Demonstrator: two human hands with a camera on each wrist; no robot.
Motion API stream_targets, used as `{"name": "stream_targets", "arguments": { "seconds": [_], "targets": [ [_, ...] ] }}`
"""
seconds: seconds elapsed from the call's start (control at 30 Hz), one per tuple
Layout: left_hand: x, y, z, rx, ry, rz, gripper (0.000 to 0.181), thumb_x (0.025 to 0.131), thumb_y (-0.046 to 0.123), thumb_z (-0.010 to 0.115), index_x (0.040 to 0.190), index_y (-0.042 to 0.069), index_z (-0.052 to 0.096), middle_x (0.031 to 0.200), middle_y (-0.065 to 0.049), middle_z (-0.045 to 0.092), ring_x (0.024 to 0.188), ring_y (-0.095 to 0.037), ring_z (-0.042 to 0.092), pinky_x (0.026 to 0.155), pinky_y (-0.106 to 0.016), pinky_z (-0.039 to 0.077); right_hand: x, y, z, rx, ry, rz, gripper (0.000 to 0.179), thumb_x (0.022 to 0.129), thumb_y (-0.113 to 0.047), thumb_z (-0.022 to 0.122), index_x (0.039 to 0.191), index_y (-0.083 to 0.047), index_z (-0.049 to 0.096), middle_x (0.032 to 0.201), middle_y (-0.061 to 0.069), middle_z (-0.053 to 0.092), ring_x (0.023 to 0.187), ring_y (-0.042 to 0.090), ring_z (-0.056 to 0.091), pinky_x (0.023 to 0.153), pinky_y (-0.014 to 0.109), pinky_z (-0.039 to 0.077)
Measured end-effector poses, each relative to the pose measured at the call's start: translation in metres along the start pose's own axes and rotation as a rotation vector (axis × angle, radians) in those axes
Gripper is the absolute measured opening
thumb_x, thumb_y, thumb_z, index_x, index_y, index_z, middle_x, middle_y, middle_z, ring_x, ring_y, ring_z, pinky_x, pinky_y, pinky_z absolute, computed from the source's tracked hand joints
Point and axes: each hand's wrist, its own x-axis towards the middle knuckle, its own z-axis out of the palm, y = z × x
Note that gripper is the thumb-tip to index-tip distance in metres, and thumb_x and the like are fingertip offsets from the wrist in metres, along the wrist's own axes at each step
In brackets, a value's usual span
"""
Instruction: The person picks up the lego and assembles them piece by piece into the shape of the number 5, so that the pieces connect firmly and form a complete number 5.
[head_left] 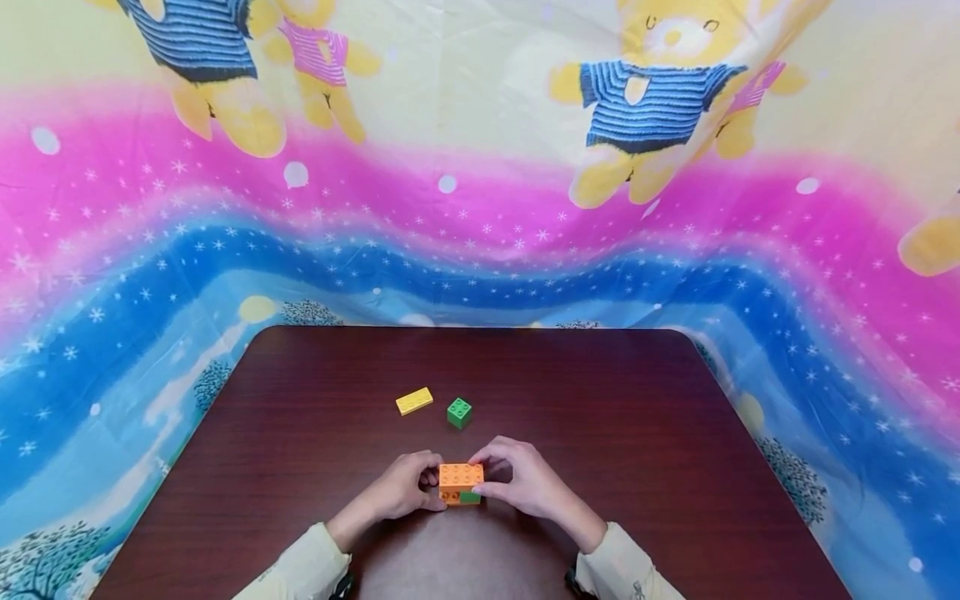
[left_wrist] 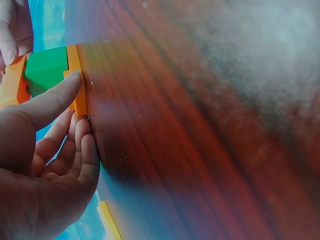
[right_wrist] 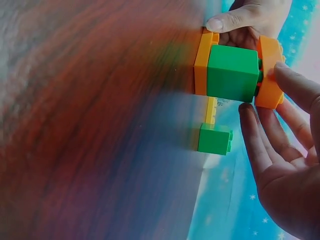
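A green block [right_wrist: 232, 74] stands on one end of a flat orange plate [right_wrist: 201, 65], which lies on the table. My left hand [head_left: 401, 487] pinches that plate's free end, with the thumb on its studded side in the left wrist view. Over the green block, my right hand [head_left: 525, 479] holds a second orange plate [right_wrist: 270, 72] between thumb and fingers. Part of the green studs still shows below this upper plate in the right wrist view, so a small gap is there. It looks slightly tilted.
Beyond the hands on the dark wooden table [head_left: 637, 417] lie a yellow plate [head_left: 415, 402] and a small green block [head_left: 459, 412]. A patterned cloth [head_left: 480, 200] hangs behind the table and along its sides.
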Motion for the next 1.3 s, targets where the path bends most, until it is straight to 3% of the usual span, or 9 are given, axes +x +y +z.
{"name": "stream_targets", "arguments": {
  "seconds": [0.4,1.0,1.3],
  "targets": [
    [0.0001,0.0017,-0.0001,0.006,-0.001,0.006,0.034,0.073,0.005,0.092,0.092,0.012,0.066,0.088,0.003,0.058,0.081,-0.015,0.058,0.072,-0.024,0.05,0.0005,-0.0006,0.0003,0.034,-0.005,0.014,0.031,0.087,-0.02,0.085,0.118,-0.019,0.077,0.107,-0.007,0.072,0.097,0.005,0.07,0.088,0.031,0.061],
    [-0.0004,0.0017,0.0005,0.001,0.0,0.015,0.033,0.073,0.005,0.092,0.091,0.012,0.065,0.088,-0.001,0.059,0.081,-0.014,0.057,0.071,-0.024,0.05,0.0008,-0.0004,-0.0005,0.043,-0.026,-0.025,0.032,0.086,-0.015,0.086,0.116,-0.013,0.078,0.105,-0.001,0.07,0.093,0.014,0.073,0.082,0.033,0.063],
    [0.0003,0.0014,0.0006,0.001,0.002,0.007,0.033,0.073,0.005,0.092,0.092,0.012,0.066,0.087,-0.002,0.059,0.08,-0.012,0.055,0.07,-0.021,0.046,0.0004,-0.0024,0.0004,-0.019,-0.03,-0.073,0.03,0.088,-0.014,0.084,0.117,-0.011,0.076,0.102,-0.002,0.066,0.095,0.019,0.074,0.079,0.023,0.061]
  ]
}}
